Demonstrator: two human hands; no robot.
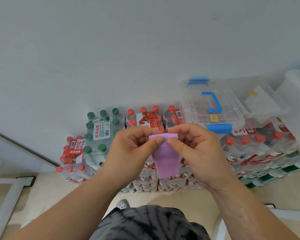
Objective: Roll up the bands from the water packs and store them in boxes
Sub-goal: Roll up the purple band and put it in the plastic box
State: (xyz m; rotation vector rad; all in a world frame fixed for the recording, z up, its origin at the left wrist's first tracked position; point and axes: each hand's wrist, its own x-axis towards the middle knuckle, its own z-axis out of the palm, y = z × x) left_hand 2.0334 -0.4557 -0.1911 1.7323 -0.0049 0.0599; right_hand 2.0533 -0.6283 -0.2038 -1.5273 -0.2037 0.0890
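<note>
I see the purple band [164,156] pinched at its top edge between both hands, its loose end hanging down over the stacked water packs [145,122]. My left hand [133,149] and right hand [196,149] each clamp it with thumb against fingers, palms facing inward. Pack labels read 农夫山泉; the green-capped pack [100,129] adds 饮用纯净水. A clear box [213,108] with blue handle sits atop packs at right.

- We face a plain pale wall [111,49], evenly lit, with a few faint scuffs.
- We see a light beige floor [42,191] below it.
- At lower left we make out a white tubular frame [5,205], its dark foot plate [27,181] resting on the floor.
</note>
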